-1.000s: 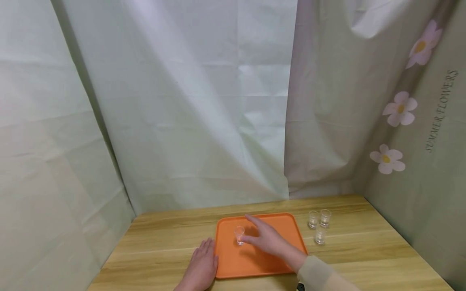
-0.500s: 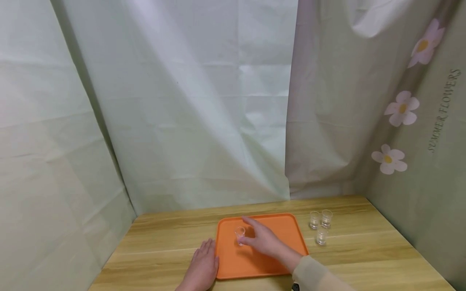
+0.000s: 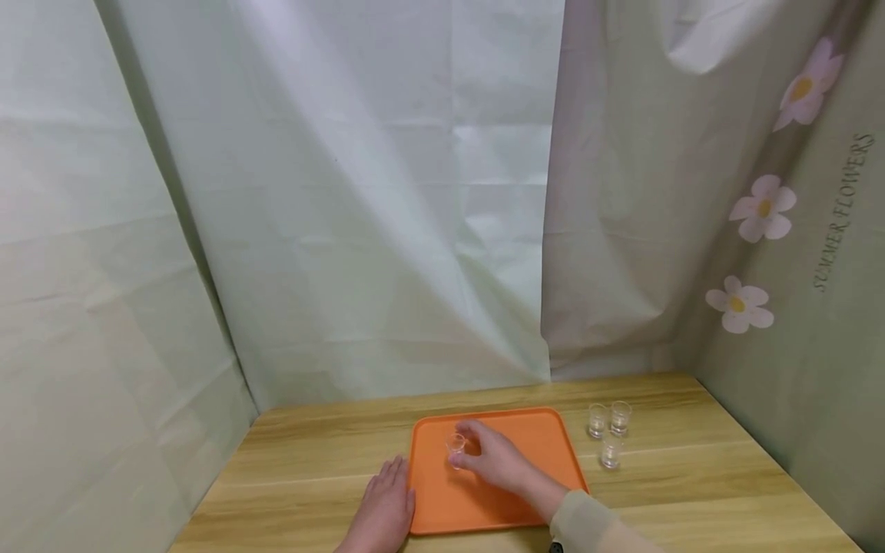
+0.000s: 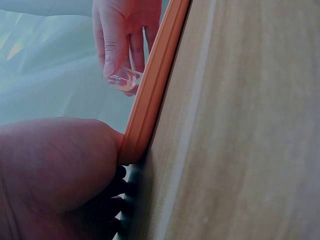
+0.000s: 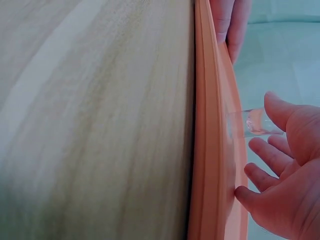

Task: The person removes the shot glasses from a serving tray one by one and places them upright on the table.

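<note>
A small clear shot glass (image 3: 455,442) stands upright on the left part of an orange tray (image 3: 477,511). My right hand (image 3: 499,465) reaches over the tray from the right, pinching the glass between thumb and fingers. In the right wrist view the thumb lies on one side of the glass (image 5: 254,122) and fingertips on the other, with the remaining fingers spread toward the tray. Flat on the table, my left hand (image 3: 382,503) rests with its thumb side against the tray's left edge. Its straight fingers point away from me.
Three more shot glasses (image 3: 611,452) stand close together on the wooden table (image 3: 311,476), right of the tray. Pale sheets (image 3: 387,230) hang behind the table and along both sides, with printed flowers on the right one.
My right hand's fingers have drawn in around the shot glass, from spread apart to pinching it. The glass and tray keep their place. My left hand stays by the tray.
</note>
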A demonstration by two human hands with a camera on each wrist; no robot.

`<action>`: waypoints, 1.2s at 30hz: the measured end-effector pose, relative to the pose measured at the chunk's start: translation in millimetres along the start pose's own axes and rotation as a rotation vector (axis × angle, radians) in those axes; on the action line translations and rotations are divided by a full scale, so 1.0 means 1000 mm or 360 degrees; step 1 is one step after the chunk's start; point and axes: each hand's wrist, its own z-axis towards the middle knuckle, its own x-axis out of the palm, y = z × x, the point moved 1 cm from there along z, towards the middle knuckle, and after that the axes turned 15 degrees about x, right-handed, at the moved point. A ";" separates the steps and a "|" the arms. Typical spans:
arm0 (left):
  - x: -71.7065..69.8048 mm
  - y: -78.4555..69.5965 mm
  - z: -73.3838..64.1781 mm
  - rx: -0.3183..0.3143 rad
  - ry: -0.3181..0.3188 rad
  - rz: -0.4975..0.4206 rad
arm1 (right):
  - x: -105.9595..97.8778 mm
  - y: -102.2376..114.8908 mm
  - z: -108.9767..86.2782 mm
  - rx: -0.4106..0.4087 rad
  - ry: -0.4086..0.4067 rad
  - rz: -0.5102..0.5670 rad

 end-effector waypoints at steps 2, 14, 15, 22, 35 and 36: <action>0.001 0.000 -0.001 0.0006 -0.0008 0.0013 | 0.001 -0.001 0.001 0.0018 0.0006 0.0013; -0.004 -0.005 -0.001 -0.0026 0.0033 -0.0006 | 0.006 -0.004 0.001 -0.0007 -0.0041 0.0006; -0.007 -0.008 0.000 -0.0023 0.0035 -0.0010 | 0.006 -0.004 0.001 -0.0005 -0.0041 0.0010; -0.026 -0.024 0.005 -0.0083 0.0139 -0.0022 | 0.006 -0.002 0.001 -0.0017 -0.0053 0.0036; -0.030 -0.026 0.006 -0.0095 0.0162 -0.0028 | 0.003 0.001 -0.004 0.0007 -0.0042 0.0132; -0.029 -0.026 0.005 -0.0087 0.0153 -0.0027 | 0.002 0.002 -0.005 0.0010 -0.0038 0.0138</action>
